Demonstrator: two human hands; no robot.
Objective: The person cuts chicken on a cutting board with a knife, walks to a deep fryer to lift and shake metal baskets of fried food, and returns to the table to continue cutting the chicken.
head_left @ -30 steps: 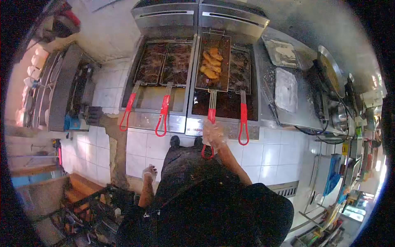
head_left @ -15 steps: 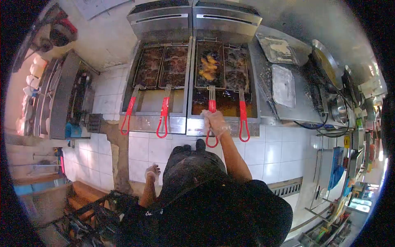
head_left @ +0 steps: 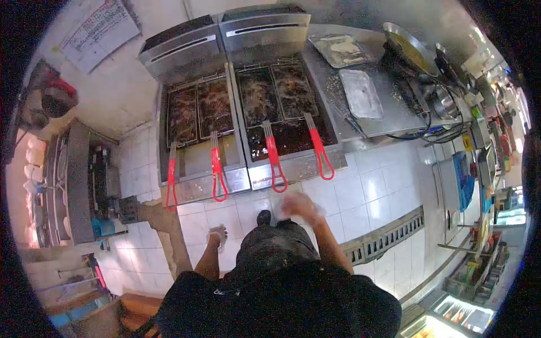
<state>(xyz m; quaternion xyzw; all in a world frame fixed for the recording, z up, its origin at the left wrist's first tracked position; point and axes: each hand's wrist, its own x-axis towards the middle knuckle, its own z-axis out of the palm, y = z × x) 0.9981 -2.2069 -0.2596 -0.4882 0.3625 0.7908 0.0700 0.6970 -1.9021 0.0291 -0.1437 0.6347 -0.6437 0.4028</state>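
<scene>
My right hand (head_left: 302,208), in a clear plastic glove, is in the air just below the front edge of the right fryer (head_left: 259,179). It is smeared by motion, and no object shows in it. Nearest above it is the red handle (head_left: 274,158) of a fry basket (head_left: 258,93), apart from the hand. My left hand (head_left: 217,234), also gloved, hangs low over the white tiled floor with its fingers loosely apart and nothing in it. Fry baskets sit side by side in the bubbling dark oil of the right fryer and the left fryer (head_left: 177,194).
To the right, a steel counter (head_left: 389,125) bears a metal tray (head_left: 360,94), a floury tray (head_left: 340,50), a wide pan (head_left: 411,48) and black cables. A floor drain grate (head_left: 389,236) lies at lower right. A written sheet (head_left: 100,35) hangs at upper left.
My right hand has let go of the basket handle and drawn back toward my body. The golden pieces seen in that basket no longer show above the oil. The view has turned.
</scene>
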